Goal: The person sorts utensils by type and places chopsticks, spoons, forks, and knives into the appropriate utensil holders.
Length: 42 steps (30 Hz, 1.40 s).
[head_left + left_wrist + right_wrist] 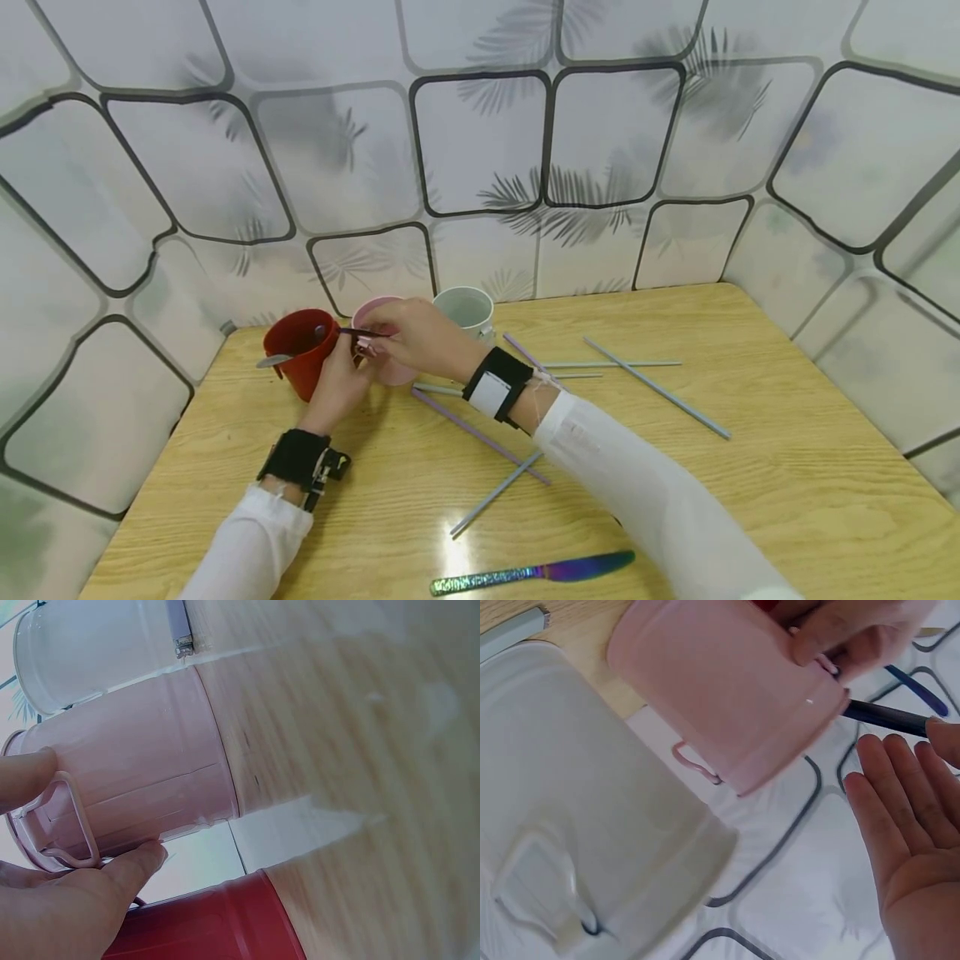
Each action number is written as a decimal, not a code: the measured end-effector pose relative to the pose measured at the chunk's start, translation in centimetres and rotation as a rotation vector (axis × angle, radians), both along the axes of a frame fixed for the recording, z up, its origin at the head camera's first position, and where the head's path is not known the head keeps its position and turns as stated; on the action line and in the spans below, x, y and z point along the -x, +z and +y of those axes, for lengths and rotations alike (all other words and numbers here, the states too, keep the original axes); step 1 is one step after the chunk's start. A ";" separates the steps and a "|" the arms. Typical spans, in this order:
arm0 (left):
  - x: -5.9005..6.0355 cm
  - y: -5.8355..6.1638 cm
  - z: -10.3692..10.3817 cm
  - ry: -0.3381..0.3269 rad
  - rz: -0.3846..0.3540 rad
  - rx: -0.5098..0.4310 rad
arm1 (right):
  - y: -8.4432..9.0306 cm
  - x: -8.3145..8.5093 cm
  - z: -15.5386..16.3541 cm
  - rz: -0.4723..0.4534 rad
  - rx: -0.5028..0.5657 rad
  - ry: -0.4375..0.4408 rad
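Note:
In the head view, a pink bucket (395,374) stands between a red bucket (303,372) and a white one (467,310). My left hand (342,385) grips the pink bucket by its rim and small side handle (91,825), thumb and finger on either side. Above that bucket, my right hand (429,337) pinches a dark-handled utensil (889,717) between thumb and fingers. The utensil's other end is hidden behind the pink rim, so its kind does not show. Out of the red bucket sticks a pale, flat utensil end (273,361), and a dark blue handle (922,690) shows farther back.
Several thin, straight sticks lie scattered on the wooden table (787,500): a blue one (660,389) at the right, a purple one (480,433) mid-table, others crossing. An iridescent knife (532,573) lies near the front. Patterned cloth walls (480,150) enclose the table.

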<state>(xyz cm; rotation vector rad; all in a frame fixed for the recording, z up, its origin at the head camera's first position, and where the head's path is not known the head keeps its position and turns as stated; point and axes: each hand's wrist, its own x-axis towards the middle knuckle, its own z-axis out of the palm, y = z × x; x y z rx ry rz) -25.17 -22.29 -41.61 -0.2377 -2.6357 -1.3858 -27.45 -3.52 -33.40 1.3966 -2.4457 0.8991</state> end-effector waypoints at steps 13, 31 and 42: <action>-0.1 0.3 0.1 0.029 -0.025 0.011 | 2.4 -5.4 5.3 0.087 0.045 0.082; -0.3 0.3 0.3 0.036 -0.027 0.010 | 1.8 -13.7 10.3 0.087 -0.182 0.127; -0.2 0.1 0.1 0.035 -0.027 0.002 | 0.7 -16.5 13.3 -0.062 -0.214 0.047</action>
